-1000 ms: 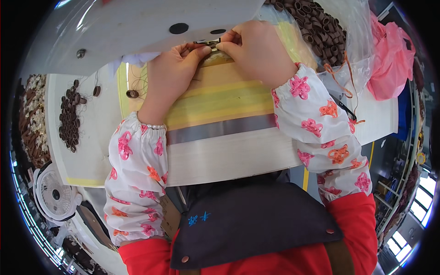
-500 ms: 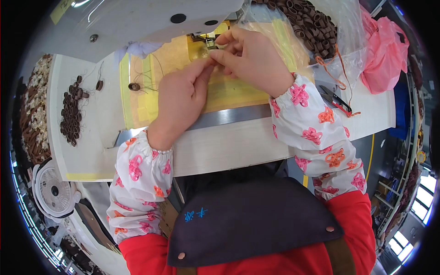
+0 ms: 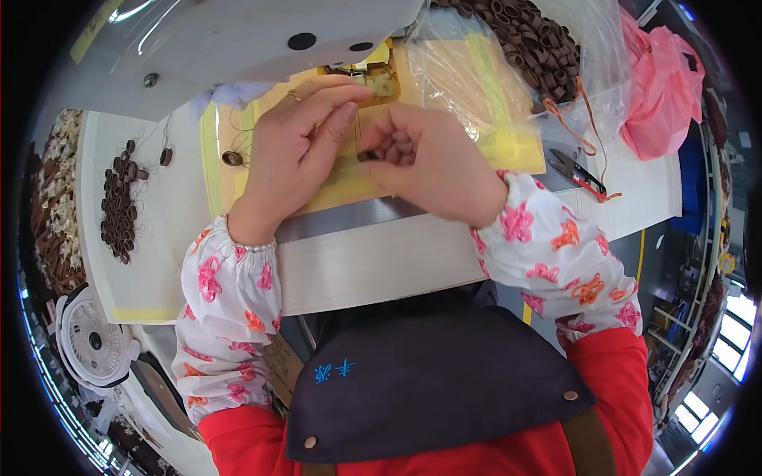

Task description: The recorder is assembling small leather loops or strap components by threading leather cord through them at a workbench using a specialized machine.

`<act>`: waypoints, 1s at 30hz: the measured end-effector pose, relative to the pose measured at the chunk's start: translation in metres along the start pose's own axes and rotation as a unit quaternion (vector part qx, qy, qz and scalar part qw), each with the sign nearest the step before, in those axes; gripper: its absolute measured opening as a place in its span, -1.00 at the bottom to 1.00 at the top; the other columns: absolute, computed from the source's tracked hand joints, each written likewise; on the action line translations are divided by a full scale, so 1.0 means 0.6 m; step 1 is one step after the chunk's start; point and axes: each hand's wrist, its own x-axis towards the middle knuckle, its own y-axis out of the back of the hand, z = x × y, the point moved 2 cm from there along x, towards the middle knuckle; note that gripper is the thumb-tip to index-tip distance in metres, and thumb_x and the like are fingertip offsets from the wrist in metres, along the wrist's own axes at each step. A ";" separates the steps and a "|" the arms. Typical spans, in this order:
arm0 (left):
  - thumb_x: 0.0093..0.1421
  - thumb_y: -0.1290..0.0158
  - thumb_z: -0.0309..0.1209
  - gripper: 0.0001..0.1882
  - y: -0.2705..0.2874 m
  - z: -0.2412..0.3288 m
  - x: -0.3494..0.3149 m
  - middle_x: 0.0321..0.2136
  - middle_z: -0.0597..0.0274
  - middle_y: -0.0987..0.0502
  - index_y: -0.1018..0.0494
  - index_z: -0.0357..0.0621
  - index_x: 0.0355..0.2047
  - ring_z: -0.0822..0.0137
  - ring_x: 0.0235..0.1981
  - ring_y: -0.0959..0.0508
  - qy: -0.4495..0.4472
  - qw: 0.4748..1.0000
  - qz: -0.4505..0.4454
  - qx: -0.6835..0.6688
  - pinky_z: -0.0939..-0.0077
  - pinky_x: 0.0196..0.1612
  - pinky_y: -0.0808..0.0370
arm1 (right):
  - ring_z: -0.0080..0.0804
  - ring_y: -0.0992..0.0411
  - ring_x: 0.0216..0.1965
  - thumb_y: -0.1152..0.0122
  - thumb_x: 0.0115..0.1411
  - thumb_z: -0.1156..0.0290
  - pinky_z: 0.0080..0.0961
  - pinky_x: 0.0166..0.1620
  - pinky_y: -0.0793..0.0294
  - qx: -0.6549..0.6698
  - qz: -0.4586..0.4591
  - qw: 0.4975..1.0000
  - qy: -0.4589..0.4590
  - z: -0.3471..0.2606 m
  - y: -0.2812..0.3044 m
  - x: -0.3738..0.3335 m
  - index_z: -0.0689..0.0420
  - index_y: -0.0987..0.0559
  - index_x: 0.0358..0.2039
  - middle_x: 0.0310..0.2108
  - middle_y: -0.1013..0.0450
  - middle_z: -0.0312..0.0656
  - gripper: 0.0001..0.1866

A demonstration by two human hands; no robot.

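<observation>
My right hand (image 3: 432,159), fingers curled, pinches a small dark brown loop (image 3: 367,155) between thumb and forefinger over the yellow-taped work surface (image 3: 349,178). To its left, my left hand (image 3: 298,139) reaches forward with fingers stretched out and nothing visible in them. Its fingertips are beside the presser foot (image 3: 359,77) of the white sewing machine (image 3: 238,40). A thin thread seems to run down from the foot toward the loop. Another brown loop with loose threads (image 3: 232,159) lies left of my left hand.
A pile of brown loops (image 3: 119,206) lies on the left of the table (image 3: 373,262), one single loop (image 3: 166,156) beside it. At back right are a clear bag of brown loops (image 3: 548,59), a pink bag (image 3: 663,95) and thread snips (image 3: 583,174). A white fan (image 3: 94,337) stands lower left.
My right hand has drawn back from the presser foot toward me, bringing the brown loop with it. My left hand has moved slightly forward and left; the two hands have come apart.
</observation>
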 end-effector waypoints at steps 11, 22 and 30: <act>0.01 -0.08 -0.45 -0.87 0.006 -0.024 0.003 -0.82 0.31 -0.27 -0.49 -0.17 -0.38 0.50 -0.77 -0.22 0.194 0.977 -0.081 0.015 0.59 -0.65 -0.18 | -0.64 -0.38 -0.58 -0.19 0.01 0.49 -0.75 -0.51 -0.40 -0.052 -0.073 0.993 -0.077 0.005 0.055 0.088 0.32 -0.46 -0.41 -0.54 -0.42 -0.27 -0.83; -0.01 -0.09 -0.35 -0.76 -0.005 -0.030 0.013 -0.67 0.17 -0.49 -0.50 -0.26 -0.38 0.45 -0.68 -0.43 0.235 0.969 -0.029 0.063 0.62 -0.54 -0.34 | -0.54 -0.41 -0.57 -0.22 -0.03 0.44 -0.65 -0.48 -0.40 -0.249 0.068 0.950 0.175 0.021 0.044 0.085 0.28 -0.50 -0.46 -0.62 -0.44 -0.21 -0.83; 0.00 -0.09 -0.26 -0.68 -0.013 -0.040 0.017 -0.67 0.21 -0.50 -0.50 -0.33 -0.41 0.51 -0.66 -0.42 0.290 0.955 0.003 0.066 0.66 -0.52 -0.35 | -0.40 -0.38 -0.62 -0.21 -0.07 0.49 -0.55 -0.52 -0.35 -0.283 0.137 0.926 0.208 0.025 0.043 0.088 0.27 -0.52 -0.52 -0.61 -0.43 -0.12 -0.89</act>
